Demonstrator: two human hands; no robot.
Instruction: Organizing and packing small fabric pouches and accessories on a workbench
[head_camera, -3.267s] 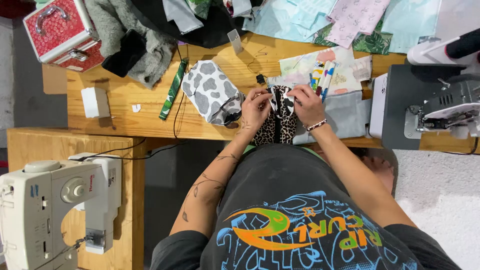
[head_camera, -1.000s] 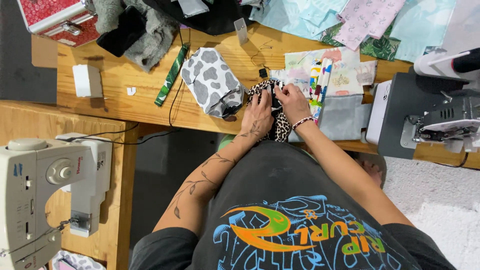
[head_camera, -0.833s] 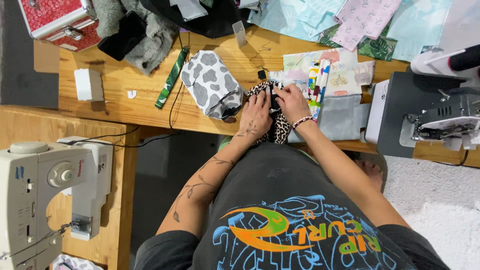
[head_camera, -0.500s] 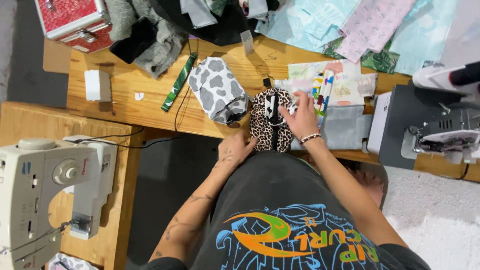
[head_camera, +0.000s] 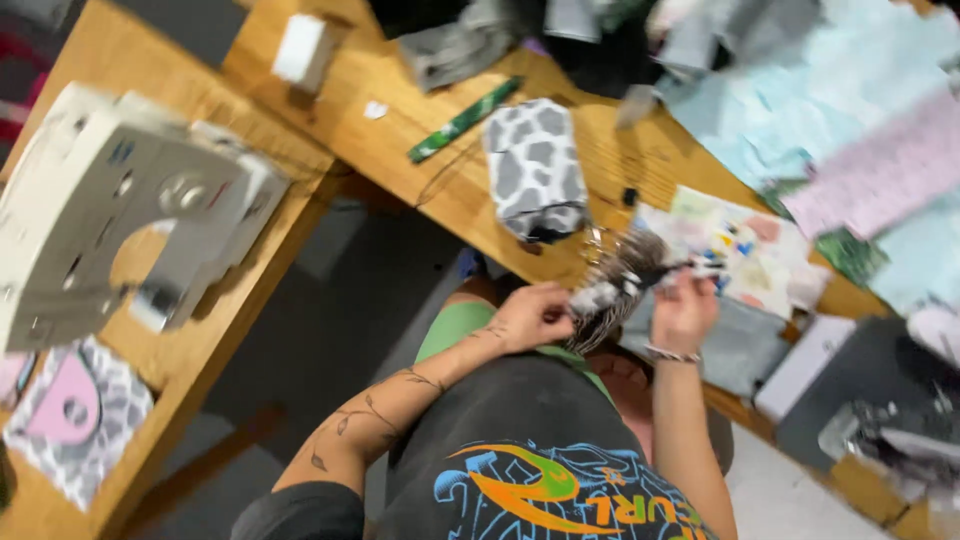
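- While the picture is blurred by motion, both hands hold one leopard-print fabric piece (head_camera: 618, 288) above the wooden table's (head_camera: 380, 150) near edge.
- Left hand (head_camera: 535, 315): fingers curled shut on the piece's lower end.
- Right hand (head_camera: 685, 308): fingers closed on its upper end.
- Just beside it lies a grey cow-print pouch (head_camera: 535, 168); if something is inside, I cannot tell.
- A sewing machine (head_camera: 120, 215) stands well apart, on a second table.

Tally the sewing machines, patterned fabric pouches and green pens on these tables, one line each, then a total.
Sewing machines: 2, white one and right one
Patterned pouches: 2, cow-print pouch and leopard-print pouch held by left hand and right hand
Green pen: 1
Total: 5
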